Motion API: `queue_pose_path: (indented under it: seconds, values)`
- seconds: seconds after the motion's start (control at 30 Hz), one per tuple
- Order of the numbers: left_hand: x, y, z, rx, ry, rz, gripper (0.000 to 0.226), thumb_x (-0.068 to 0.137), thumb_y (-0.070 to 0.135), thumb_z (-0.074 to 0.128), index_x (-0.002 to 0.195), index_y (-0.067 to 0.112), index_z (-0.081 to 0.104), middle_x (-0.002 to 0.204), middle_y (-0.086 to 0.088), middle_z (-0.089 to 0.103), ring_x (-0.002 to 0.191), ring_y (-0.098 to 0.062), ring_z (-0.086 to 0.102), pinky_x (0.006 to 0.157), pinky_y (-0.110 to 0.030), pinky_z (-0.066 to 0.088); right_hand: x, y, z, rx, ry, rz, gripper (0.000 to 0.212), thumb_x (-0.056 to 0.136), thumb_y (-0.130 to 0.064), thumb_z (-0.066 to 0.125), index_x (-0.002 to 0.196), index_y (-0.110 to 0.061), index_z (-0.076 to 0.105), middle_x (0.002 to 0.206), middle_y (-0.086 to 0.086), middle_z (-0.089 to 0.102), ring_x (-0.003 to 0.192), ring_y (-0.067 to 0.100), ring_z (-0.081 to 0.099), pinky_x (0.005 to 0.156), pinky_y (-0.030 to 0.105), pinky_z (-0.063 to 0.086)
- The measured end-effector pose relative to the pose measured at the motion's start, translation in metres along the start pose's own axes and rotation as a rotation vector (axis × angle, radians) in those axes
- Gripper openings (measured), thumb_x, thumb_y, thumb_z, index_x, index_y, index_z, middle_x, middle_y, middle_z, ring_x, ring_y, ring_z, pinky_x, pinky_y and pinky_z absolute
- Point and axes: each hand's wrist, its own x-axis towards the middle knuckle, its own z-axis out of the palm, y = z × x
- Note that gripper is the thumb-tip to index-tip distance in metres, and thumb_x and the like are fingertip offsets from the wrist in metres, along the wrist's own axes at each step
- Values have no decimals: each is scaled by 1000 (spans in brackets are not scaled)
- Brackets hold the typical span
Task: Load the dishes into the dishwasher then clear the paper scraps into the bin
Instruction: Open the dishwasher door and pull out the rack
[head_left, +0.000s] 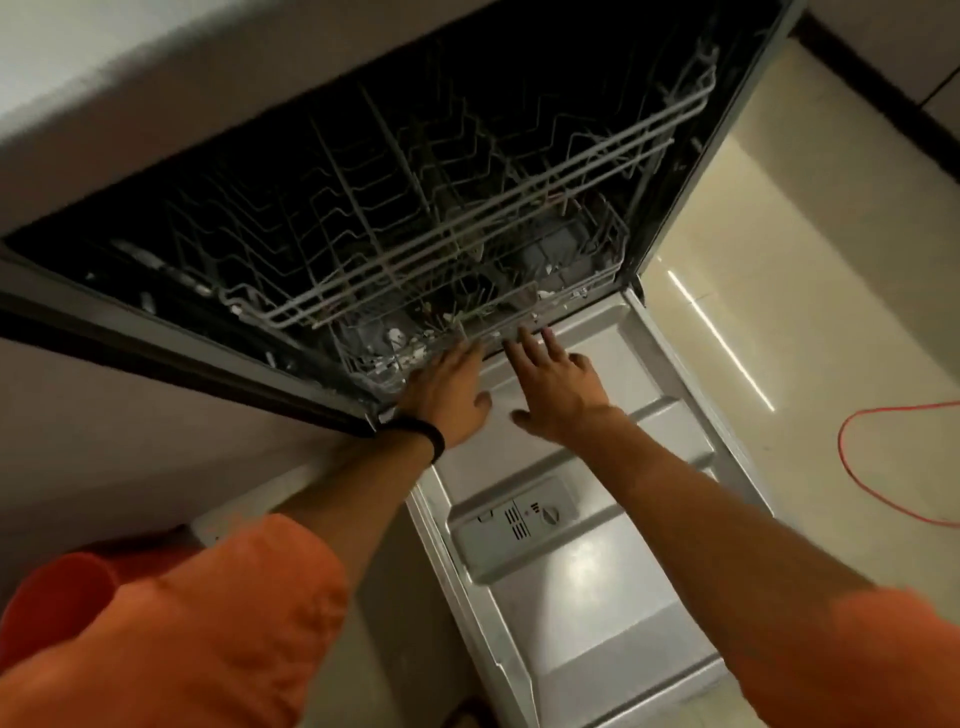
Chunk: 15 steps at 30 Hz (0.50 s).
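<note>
The left hand (447, 387) reaches forward with its fingers stretched out and holding nothing, the tips at the front rim of the lower rack (498, 330), though blur hides whether they touch it. A black wristband (434, 439) circles that wrist. Just at its 3 o'clock, the right hand (558, 387) is spread flat and empty, fingers straight and pointing towards 11 o'clock, their tips near the same rim, the palm above the inner face of the door (597, 597).

The dishwasher (311, 171) stands open and fills the view from 9 o'clock round to 1 o'clock, its inside dark. The upper rack (519, 205), grey wire, runs slantwise across it; the lower rack sits beneath, towards 6 o'clock of it, with small pale bits among its wires, too blurred to tell what. The door lies folded down towards 5 o'clock, with the detergent dispenser (519, 519) set in it. Orange sleeves (208, 623) cover both upper arms. At 3 o'clock a thin red cable (857, 467) loops on the pale glossy floor (831, 260)
</note>
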Motion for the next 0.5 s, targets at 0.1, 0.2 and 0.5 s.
queue_pose_path:
  seconds: [0.1,0.2,0.5]
  values:
    - [41,-14,-21,-1,-13,-7,78,98,37,58,161,22,14,168,-6,13,150,-32,26,116,-53,34,51,-7,-24,-48,-13,-4,101,92,-42,66,161,-23,-4,169,5,-10,155,32,-4,122,54,18]
    - [68,-15,-26,48,-24,16,82,98,35,61,161,19,12,168,-7,12,150,-32,24,115,-52,35,87,-6,-28,-86,-37,16,99,93,-45,64,161,-23,-4,169,5,-9,155,32,-3,121,54,17]
    - [94,-9,8,-38,-82,-7,87,94,36,67,161,21,13,168,-5,13,149,-33,28,116,-50,36,101,17,-17,-89,-119,44,103,92,-33,68,160,-23,-9,169,3,-11,155,30,-6,122,55,19]
